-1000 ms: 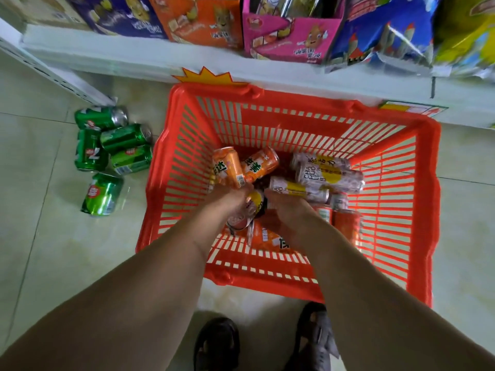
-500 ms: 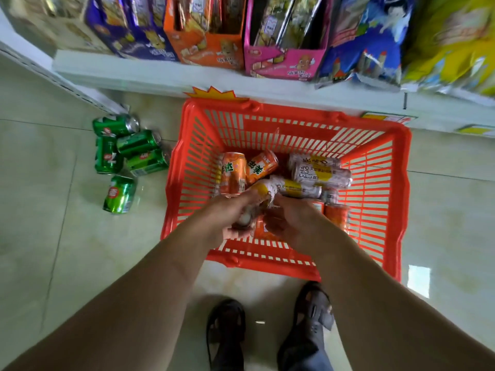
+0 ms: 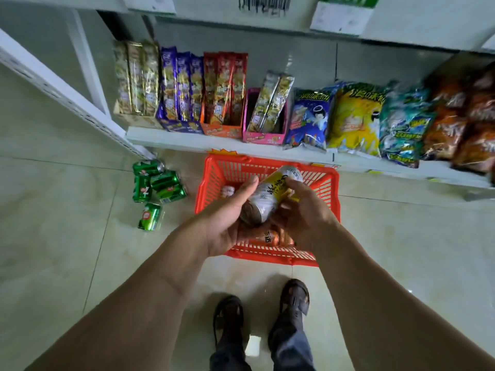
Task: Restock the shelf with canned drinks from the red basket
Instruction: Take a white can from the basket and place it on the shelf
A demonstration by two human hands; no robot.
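Note:
A tall silver and yellow can (image 3: 269, 195) lies tilted in the air above the red basket (image 3: 210, 187), which stands on the floor in front of the bottom shelf. My left hand (image 3: 227, 220) cups the can's lower end with the thumb over its side. My right hand (image 3: 305, 214) grips it from the right, fingers curled round the body. Orange cans (image 3: 270, 239) lie in the basket below my hands, and another can end (image 3: 227, 190) shows at the basket's left. Most of the basket's contents are hidden by my hands.
Several green cans (image 3: 158, 187) lie on the tiled floor left of the basket. The bottom shelf (image 3: 171, 139) carries snack boxes (image 3: 222, 95) and chip bags (image 3: 356, 119). A white upright (image 3: 67, 92) runs along the left. My feet (image 3: 261, 314) stand just behind the basket.
Both hands have risen out of the basket with the silver and yellow can. My view has lifted, so the basket looks smaller and the shelf's goods have come into sight.

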